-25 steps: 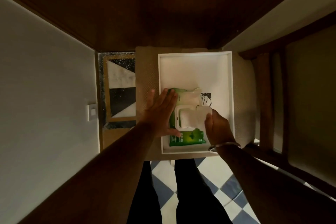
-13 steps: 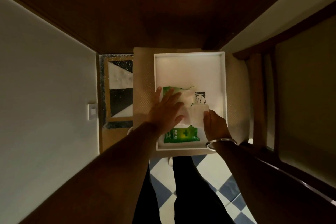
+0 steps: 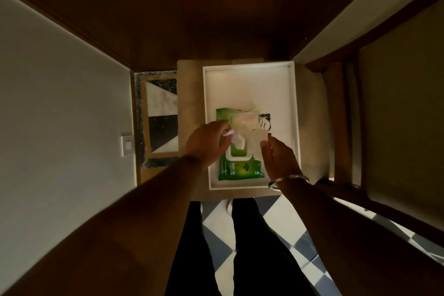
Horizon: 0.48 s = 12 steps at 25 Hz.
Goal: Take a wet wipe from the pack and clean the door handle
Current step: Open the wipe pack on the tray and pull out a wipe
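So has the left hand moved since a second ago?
Yes. The left hand has drawn back from flat on the green pack toward the white tray near edge, fingers pinching a wipe.

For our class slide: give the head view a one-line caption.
Left hand pinches a wipe from the green pack; right hand holds the lid open.

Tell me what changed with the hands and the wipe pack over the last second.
The left hand, which lay flat on the pack, now pinches a wipe at the opening. The right hand holds the lid flipped open to the right. Pack and white tray stayed put.
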### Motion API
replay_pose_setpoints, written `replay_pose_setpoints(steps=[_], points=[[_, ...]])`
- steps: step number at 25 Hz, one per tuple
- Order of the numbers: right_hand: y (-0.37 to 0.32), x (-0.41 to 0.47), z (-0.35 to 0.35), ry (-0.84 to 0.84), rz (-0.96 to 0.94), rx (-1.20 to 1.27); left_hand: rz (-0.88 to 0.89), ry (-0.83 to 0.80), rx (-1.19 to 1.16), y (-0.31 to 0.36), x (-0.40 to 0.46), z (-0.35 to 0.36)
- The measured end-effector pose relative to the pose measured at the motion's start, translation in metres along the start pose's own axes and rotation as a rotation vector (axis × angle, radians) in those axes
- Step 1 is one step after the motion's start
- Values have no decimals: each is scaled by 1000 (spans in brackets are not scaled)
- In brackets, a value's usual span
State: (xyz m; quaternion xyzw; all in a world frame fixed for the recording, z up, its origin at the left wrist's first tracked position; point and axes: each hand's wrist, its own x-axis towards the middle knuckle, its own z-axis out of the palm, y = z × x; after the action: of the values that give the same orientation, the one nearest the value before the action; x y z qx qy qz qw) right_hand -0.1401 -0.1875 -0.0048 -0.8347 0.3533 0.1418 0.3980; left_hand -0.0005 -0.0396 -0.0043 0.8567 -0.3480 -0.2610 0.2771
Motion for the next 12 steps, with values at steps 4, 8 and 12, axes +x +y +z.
replay_pose_setpoints(steps=[4,8,12], points=[[-25,-8,4,-89,-88,-98,-167,102,-73,-5,3,-34],[-40,-9,27,-328,-156,-505,-401,184,-325,-20,10,-46],[-42,-6,45,-437,-134,-772,-489,238,-562,-42,4,-50]])
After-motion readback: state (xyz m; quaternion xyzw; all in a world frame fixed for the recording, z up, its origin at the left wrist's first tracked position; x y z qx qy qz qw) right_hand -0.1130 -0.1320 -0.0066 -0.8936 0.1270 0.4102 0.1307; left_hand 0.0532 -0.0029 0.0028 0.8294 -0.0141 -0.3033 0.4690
